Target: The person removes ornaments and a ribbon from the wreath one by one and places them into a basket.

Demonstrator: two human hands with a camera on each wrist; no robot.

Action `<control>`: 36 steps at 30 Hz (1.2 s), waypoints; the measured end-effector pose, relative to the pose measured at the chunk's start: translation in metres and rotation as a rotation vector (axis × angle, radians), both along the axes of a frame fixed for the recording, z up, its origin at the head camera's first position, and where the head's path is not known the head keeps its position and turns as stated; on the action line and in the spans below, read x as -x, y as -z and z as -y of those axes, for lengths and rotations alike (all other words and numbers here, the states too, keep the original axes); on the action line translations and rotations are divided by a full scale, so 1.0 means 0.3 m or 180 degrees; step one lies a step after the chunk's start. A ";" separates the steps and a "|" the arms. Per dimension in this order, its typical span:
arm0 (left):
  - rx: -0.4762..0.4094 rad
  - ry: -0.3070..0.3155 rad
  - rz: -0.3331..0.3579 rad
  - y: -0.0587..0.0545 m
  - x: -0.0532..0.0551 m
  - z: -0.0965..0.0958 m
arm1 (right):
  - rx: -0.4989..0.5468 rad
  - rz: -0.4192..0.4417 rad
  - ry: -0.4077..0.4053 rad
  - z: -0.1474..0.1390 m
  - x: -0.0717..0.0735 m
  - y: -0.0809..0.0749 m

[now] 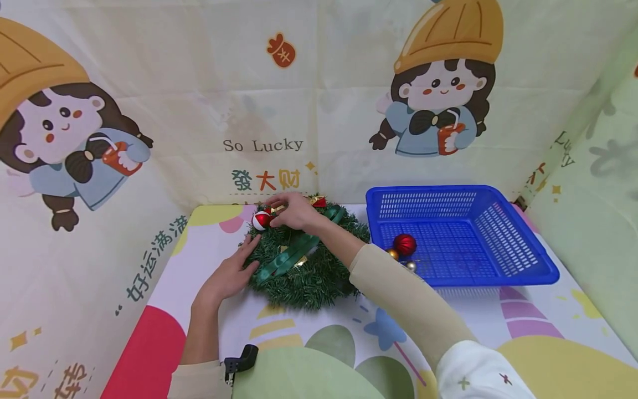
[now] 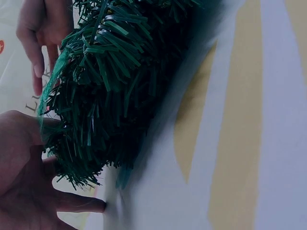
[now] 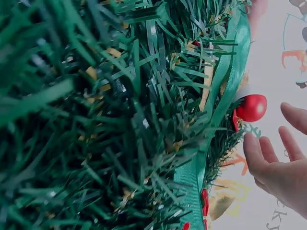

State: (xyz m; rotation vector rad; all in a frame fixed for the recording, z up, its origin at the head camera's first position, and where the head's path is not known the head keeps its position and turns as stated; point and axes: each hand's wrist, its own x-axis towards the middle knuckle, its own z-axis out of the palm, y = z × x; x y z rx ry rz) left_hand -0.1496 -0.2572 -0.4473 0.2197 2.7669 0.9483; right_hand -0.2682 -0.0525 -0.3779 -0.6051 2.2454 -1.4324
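Note:
A green tinsel wreath (image 1: 324, 282) lies on the table with a green satin ribbon (image 1: 286, 259) across it. On its far left part sits a red and white bauble (image 1: 261, 220), which looks red in the right wrist view (image 3: 253, 108). Just beside that bauble is my right hand (image 1: 295, 213), fingers loosely bent, with a gap between them and the bauble in the right wrist view. My left hand (image 1: 230, 275) rests against the wreath's left side, fingers spread; in the left wrist view, foliage hides some fingertips. A red and gold bow (image 1: 318, 202) shows at the wreath's back.
To the right stands a blue plastic basket (image 1: 535, 260). Inside its left end lie a red ribbed bauble (image 1: 405, 244) and smaller gold and silver balls. Printed cloth walls (image 1: 349, 138) enclose the table's back and sides. A black clip-like piece (image 1: 244, 359) sits by the left wrist.

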 end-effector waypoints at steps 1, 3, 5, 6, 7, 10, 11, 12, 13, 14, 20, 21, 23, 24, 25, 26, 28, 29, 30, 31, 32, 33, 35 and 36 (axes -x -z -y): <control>0.0000 -0.0002 0.0003 -0.001 -0.001 0.000 | 0.0030 0.0007 -0.0006 0.007 0.002 0.001; -0.0010 -0.0009 0.0009 -0.001 -0.001 0.000 | 0.0055 0.0010 -0.0035 0.020 0.004 0.004; -0.0019 -0.0011 0.0008 -0.001 -0.002 0.000 | 0.0028 -0.0022 -0.0040 0.032 0.005 0.007; -0.0025 -0.0011 0.0003 -0.001 -0.002 0.000 | 0.0002 -0.0046 -0.0032 0.038 0.006 0.009; -0.0033 -0.0011 0.0000 0.000 -0.002 0.000 | -0.0029 -0.0072 -0.0031 0.043 0.008 0.010; -0.0036 -0.0008 -0.0003 0.002 -0.002 0.001 | -0.0152 -0.0162 -0.0033 0.056 0.012 0.013; -0.0036 -0.0005 -0.0003 0.002 -0.003 0.001 | -0.0191 -0.0199 -0.0037 0.060 0.013 0.013; -0.0033 -0.0005 -0.0003 0.002 -0.003 0.002 | -0.0229 -0.0231 -0.0047 0.064 0.014 0.014; -0.0031 -0.0006 -0.0001 0.003 -0.003 0.002 | -0.0261 -0.0258 -0.0065 0.068 0.015 0.013; -0.0030 -0.0011 0.0001 0.002 -0.004 0.002 | -0.0310 -0.0291 -0.0071 0.072 0.016 0.013; -0.0038 -0.0018 -0.0008 0.005 -0.004 0.003 | -0.0656 -0.0538 -0.0123 0.094 0.022 0.018; -0.0035 -0.0018 -0.0005 0.005 -0.003 0.003 | -0.0733 -0.0618 -0.0142 0.097 0.022 0.019; -0.0040 -0.0021 0.0010 0.007 -0.002 0.002 | -0.0891 -0.0789 -0.0188 0.101 0.021 0.023; -0.0037 -0.0025 0.0014 0.008 -0.002 0.001 | -0.0946 -0.0862 -0.0215 0.103 0.020 0.025; -0.0038 -0.0026 0.0019 0.008 -0.002 0.001 | -0.0996 -0.0925 -0.0232 0.104 0.018 0.028; -0.0036 -0.0022 0.0020 0.009 -0.002 0.000 | -0.1019 -0.0957 -0.0242 0.106 0.017 0.030; -0.0035 -0.0017 0.0016 0.009 -0.002 0.001 | -0.1049 -0.0989 -0.0244 0.109 0.014 0.035; -0.0030 -0.0012 0.0011 0.009 -0.002 0.000 | -0.1061 -0.0985 -0.0228 0.110 0.013 0.037; -0.0025 -0.0008 0.0007 0.009 -0.002 0.000 | -0.1057 -0.0985 -0.0209 0.111 0.012 0.039; -0.0025 -0.0006 0.0003 0.009 -0.002 0.000 | -0.1063 -0.0994 -0.0190 0.113 0.011 0.039; -0.0019 -0.0006 -0.0004 0.009 -0.002 0.000 | -0.1067 -0.0994 -0.0173 0.114 0.011 0.040; -0.0013 -0.0011 -0.0010 0.009 -0.002 0.000 | -0.1068 -0.0999 -0.0161 0.116 0.012 0.041; -0.0007 -0.0016 -0.0016 0.008 -0.002 0.000 | -0.1063 -0.1009 -0.0149 0.118 0.013 0.041; -0.0006 -0.0019 -0.0021 0.008 -0.002 0.001 | -0.1058 -0.1015 -0.0148 0.119 0.014 0.040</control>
